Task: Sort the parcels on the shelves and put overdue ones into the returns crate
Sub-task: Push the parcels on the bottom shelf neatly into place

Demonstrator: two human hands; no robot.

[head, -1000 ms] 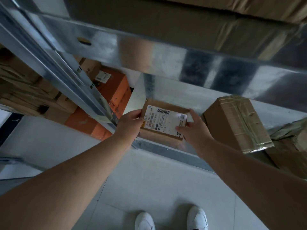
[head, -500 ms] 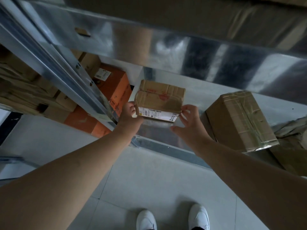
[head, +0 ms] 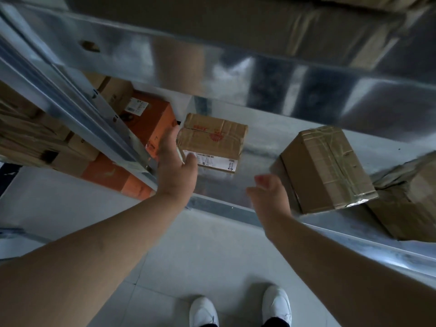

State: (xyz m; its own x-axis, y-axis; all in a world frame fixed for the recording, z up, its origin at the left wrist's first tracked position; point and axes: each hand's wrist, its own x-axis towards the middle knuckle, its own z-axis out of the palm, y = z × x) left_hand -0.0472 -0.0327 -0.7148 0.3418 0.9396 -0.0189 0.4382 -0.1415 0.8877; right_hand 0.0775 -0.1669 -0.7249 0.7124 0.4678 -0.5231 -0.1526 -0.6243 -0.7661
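A small brown cardboard parcel [head: 212, 140] with red print on top and a white barcode label on its near side lies on the metal shelf [head: 264, 142]. My left hand [head: 175, 168] is beside its left end with the fingers straight, touching or nearly touching it. My right hand [head: 269, 197] hovers in front of the shelf edge, apart from the parcel, fingers loosely curled and holding nothing.
A taped brown box [head: 328, 168] stands tilted to the right on the same shelf, with a crumpled brown parcel [head: 410, 197] beyond it. Orange boxes [head: 151, 119] and brown cartons fill the left bay behind a metal upright [head: 77, 119]. An upper shelf [head: 236, 62] overhangs.
The parcel, held label-up a second ago, was turned onto its side and set further back on the shelf. Both hands have let go; the right hand has drawn back.
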